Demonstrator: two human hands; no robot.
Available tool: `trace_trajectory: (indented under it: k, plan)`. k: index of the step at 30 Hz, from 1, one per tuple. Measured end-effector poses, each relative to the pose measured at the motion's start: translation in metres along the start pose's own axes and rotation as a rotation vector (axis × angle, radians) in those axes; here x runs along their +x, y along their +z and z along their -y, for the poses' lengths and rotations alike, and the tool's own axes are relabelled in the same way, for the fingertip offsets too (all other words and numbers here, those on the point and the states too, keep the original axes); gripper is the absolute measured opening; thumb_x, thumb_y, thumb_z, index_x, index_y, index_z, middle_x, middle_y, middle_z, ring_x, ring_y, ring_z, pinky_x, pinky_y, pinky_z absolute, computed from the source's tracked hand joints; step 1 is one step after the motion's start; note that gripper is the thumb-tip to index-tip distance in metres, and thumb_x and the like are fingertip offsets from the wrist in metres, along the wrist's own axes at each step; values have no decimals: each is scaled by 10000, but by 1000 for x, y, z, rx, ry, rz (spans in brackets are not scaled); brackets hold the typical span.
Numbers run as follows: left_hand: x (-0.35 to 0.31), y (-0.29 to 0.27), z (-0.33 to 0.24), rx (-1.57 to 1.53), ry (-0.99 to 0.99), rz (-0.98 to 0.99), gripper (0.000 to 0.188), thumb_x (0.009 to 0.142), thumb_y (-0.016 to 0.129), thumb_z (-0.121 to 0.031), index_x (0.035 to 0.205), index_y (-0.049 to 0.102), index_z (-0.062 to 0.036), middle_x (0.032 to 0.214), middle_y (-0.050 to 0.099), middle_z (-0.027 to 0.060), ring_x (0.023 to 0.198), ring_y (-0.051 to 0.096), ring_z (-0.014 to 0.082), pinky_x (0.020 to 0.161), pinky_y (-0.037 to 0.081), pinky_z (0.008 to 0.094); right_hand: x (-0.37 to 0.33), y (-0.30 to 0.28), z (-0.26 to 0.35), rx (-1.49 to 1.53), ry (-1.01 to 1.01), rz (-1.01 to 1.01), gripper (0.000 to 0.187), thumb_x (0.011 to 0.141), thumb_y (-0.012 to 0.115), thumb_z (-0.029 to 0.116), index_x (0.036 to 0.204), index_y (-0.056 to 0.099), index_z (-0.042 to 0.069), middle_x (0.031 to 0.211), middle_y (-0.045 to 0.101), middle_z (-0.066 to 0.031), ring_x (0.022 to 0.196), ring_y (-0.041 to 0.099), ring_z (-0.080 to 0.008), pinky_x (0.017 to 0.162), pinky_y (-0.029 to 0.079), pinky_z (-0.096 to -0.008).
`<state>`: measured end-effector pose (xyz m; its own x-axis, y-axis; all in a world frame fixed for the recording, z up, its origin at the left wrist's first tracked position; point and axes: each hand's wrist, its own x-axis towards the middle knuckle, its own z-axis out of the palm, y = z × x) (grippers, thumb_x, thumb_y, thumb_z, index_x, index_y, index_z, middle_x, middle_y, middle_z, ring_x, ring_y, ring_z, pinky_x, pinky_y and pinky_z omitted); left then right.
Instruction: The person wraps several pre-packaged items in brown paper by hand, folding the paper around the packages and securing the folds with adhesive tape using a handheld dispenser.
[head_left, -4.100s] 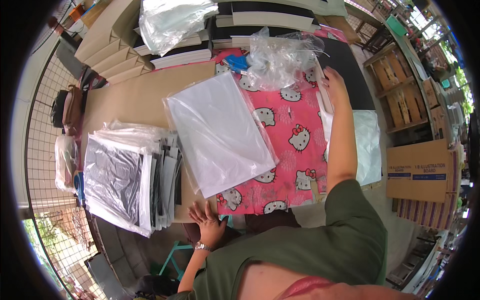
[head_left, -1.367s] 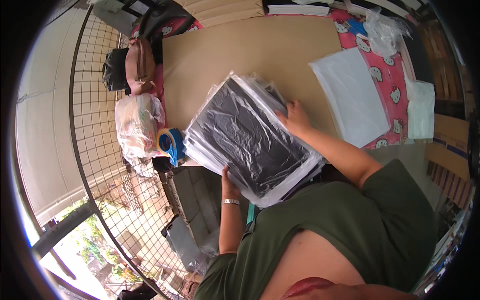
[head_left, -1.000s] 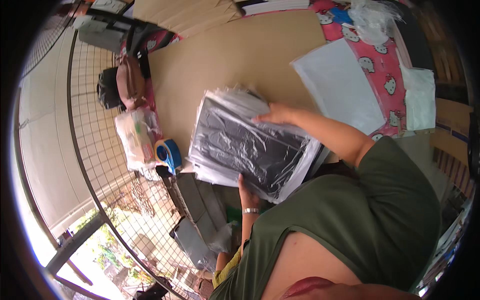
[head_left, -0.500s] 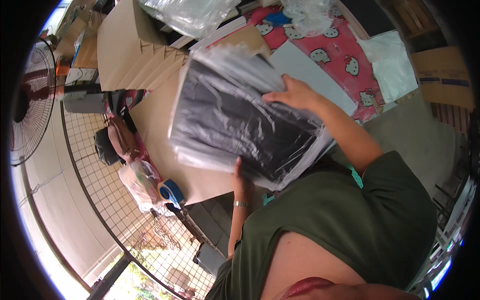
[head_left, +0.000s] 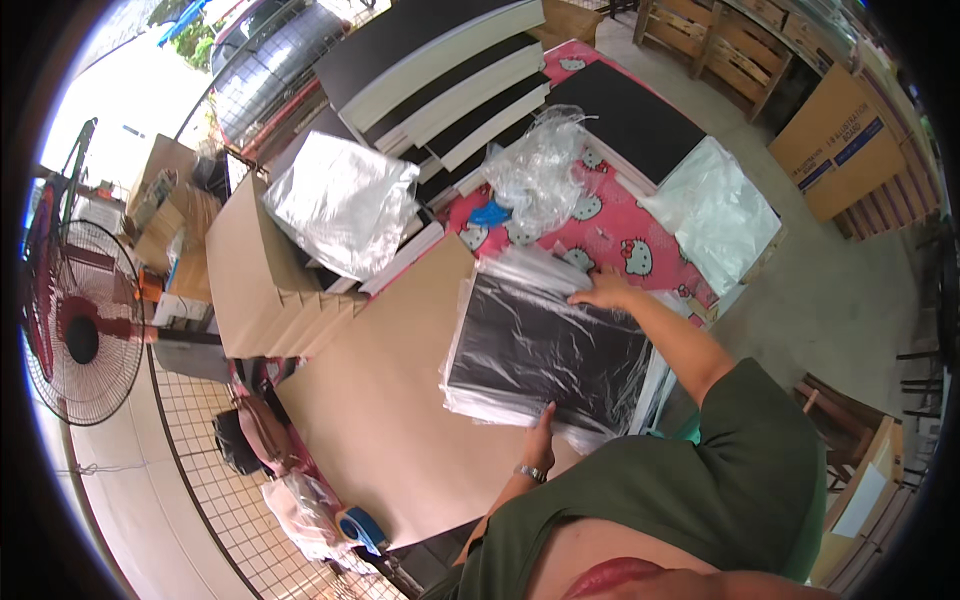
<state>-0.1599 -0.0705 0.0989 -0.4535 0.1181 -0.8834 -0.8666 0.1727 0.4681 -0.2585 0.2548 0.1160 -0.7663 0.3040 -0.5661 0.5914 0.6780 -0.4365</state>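
Both hands hold a stack of black sheets (head_left: 545,345) bagged in clear, wrinkled plastic. My left hand (head_left: 540,446) grips its near edge, thumb on top and the other fingers hidden beneath. At the far right edge, my right hand (head_left: 606,292) holds on with its thumb and fingers over the plastic. Under and left of the stack lies a large brown board (head_left: 385,420). Whether the stack touches the surface below cannot be made out. A pink cartoon-print cloth (head_left: 640,225) shows just beyond it.
Tall piles of black-and-white boards (head_left: 440,90) stand at the back, beside folded brown cardboard (head_left: 245,265). Loose clear plastic (head_left: 545,165) and a black board (head_left: 630,120) lie beyond the stack. A blue tape dispenser (head_left: 360,528) sits near left; a fan (head_left: 85,335) stands far left.
The bagged stack has moved away from me and to the right, and lies more level. Both hands have kept their hold. My view has shifted, showing more of the back.
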Motion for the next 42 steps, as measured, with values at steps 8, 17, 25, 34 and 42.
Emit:
trace_trajectory:
  k: [8,17,25,34,42]
  plan:
    - [16,-28,-17,-880,4,311,785,840,511,-608,1376,390,-49,1398,439,124,1298,394,297,1114,259,447,-9,-6,-7,70,-16,-8,1128,650,577,788,1309,436,-116,1392,321,-329,1262,410,-437,1029,379,-428]
    - [25,-51,-29,-505,-92,401,854,798,550,-660,1409,370,-91,1425,436,75,1313,385,266,1118,265,399,-54,9,-7,258,100,-60,1197,526,720,728,1327,397,-101,1249,536,-291,1172,534,-379,976,431,-403]
    - [-27,-134,-76,-530,152,565,804,828,543,-609,1409,358,-85,1443,392,96,1312,364,295,1110,256,458,-183,-9,118,316,-114,-432,1162,542,739,697,1296,385,-115,1140,564,-323,1087,563,-420,937,440,-435]
    - [-97,-317,-142,-188,1095,332,336,904,531,-433,946,493,-102,829,460,6,717,409,178,640,332,372,-282,63,217,975,-740,-604,1047,607,839,447,1371,325,-52,1323,442,-273,1271,404,-356,1076,303,-414]
    - [-68,-434,-54,763,1374,131,152,917,514,-234,874,468,-95,698,411,65,579,385,240,529,321,386,-295,123,202,409,-1058,-208,649,765,737,243,1325,480,40,1369,469,-125,1298,385,-282,1117,243,-413]
